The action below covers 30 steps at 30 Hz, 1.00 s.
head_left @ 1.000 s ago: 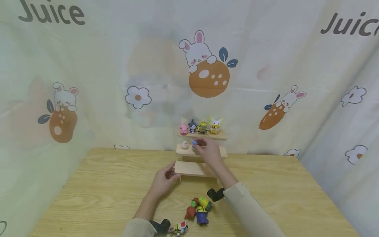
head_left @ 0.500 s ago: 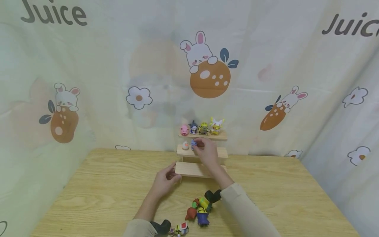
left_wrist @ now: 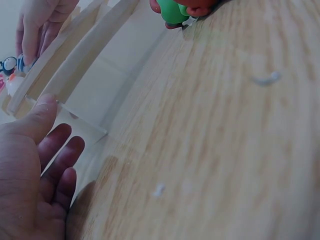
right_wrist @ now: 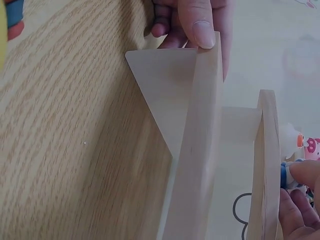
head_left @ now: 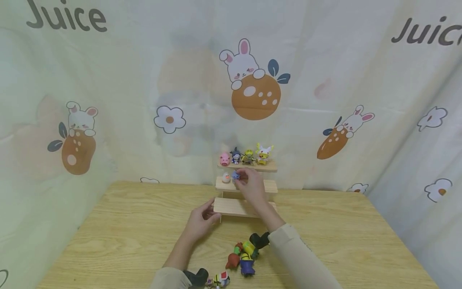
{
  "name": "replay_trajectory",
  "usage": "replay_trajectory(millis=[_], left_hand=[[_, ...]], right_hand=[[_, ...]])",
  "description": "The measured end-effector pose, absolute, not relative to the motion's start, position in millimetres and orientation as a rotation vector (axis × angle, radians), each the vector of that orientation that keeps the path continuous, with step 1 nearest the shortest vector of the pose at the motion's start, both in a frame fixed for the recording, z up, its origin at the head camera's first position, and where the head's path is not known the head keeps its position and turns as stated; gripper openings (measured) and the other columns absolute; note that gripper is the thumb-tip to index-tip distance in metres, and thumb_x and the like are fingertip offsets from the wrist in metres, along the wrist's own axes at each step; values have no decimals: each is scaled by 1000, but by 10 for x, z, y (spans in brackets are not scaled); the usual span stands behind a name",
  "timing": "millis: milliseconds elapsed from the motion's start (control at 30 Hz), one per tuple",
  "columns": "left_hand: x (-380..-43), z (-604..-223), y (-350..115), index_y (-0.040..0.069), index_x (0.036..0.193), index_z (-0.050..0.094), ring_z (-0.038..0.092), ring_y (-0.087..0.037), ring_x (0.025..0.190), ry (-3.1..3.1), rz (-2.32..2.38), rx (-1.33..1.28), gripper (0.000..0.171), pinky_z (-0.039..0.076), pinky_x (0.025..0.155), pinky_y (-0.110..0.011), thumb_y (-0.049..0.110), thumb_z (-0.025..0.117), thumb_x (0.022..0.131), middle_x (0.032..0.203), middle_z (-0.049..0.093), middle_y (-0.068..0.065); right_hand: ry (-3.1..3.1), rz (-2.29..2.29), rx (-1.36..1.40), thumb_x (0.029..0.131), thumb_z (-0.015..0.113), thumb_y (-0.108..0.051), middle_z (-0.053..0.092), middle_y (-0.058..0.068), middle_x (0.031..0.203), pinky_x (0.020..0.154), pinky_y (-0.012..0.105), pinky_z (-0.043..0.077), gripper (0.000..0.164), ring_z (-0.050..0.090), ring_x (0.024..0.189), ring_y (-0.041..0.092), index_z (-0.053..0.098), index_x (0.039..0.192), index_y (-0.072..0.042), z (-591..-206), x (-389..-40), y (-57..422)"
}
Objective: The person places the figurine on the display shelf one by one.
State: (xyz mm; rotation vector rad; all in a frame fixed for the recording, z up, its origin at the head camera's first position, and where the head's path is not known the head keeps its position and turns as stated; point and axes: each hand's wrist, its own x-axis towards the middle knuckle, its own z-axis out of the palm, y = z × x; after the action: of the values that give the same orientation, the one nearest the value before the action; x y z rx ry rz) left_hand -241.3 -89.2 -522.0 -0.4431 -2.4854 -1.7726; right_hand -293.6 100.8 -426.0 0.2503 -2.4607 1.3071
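Observation:
A three-tier wooden display stand [head_left: 231, 206] stands at the back of the table. My left hand [head_left: 200, 220] grips the left end of its lowest tier, the thumb on the wood's edge in the right wrist view. With thumb and fingers, my right hand [head_left: 254, 188] pinches a small blue figurine [head_left: 235, 176] at the middle tier. In the right wrist view the blue-and-white figurine [right_wrist: 285, 175] is close against the board, partly hidden by fingers. Left of it sits a small white bird figurine [head_left: 225, 178] with an orange beak.
On the top tier stand a pink pig [head_left: 224, 159], a dark-hooded figurine [head_left: 236, 155], a yellow-green one [head_left: 248, 156] and a white-and-yellow one [head_left: 264, 154]. Several toy figures [head_left: 247, 264] lie in front of the stand; another [head_left: 221, 278] lies near my left sleeve. A printed curtain [head_left: 202, 80] hangs behind.
The blue figurine has turned slightly and shifted a little left in my right hand's fingers, nearer the white bird. My left hand keeps its grip on the stand.

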Motion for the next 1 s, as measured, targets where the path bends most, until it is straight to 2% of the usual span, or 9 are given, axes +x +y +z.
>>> replay_trajectory(millis=[333, 600, 767, 833, 1000], left_hand=[[-2409, -5235, -895, 5, 141, 44, 66, -21, 96, -2500, -1755, -439, 62, 53, 80, -25, 27, 68, 88, 108, 68, -11], [-2413, -5238, -885, 7, 141, 45, 66, -21, 95, -2502, -1764, -416, 62, 52, 81, -26, 26, 69, 87, 108, 68, -12], [-2426, -5241, -874, 9, 142, 44, 65, -18, 96, -2519, -1773, -391, 64, 53, 82, -26, 26, 69, 86, 109, 68, -10], [-2429, -5240, -878, 10, 142, 44, 65, -18, 96, -2523, -1774, -382, 64, 53, 83, -27, 27, 70, 86, 109, 68, -9], [-2426, -5254, -889, 11, 142, 44, 65, -18, 95, -2521, -1772, -376, 64, 52, 84, -28, 28, 70, 86, 109, 68, -9]], right_hand=[[-2472, 1243, 260, 80, 73, -3, 61, 12, 107, 81, 22, 55, 28, 64, 98, 23, 65, 107, -4, -4278, -2895, 1027], [-2350, 1336, 259, 83, 65, 1, 58, 16, 109, 90, 28, 53, 30, 62, 103, 30, 63, 113, -1, -4244, -2623, 1194], [-2340, 1292, 309, 85, 64, 0, 63, 12, 99, 82, 29, 56, 17, 65, 94, 26, 67, 102, -1, -4208, -2358, 1363], [-2371, 1262, 340, 86, 65, -1, 65, 7, 95, 77, 27, 57, 12, 66, 89, 21, 69, 96, -4, -4202, -2252, 1420], [-2551, 1183, 449, 87, 66, -5, 69, 2, 91, 70, 21, 55, 10, 66, 82, 15, 70, 95, -9, -4278, -2072, 1545]])
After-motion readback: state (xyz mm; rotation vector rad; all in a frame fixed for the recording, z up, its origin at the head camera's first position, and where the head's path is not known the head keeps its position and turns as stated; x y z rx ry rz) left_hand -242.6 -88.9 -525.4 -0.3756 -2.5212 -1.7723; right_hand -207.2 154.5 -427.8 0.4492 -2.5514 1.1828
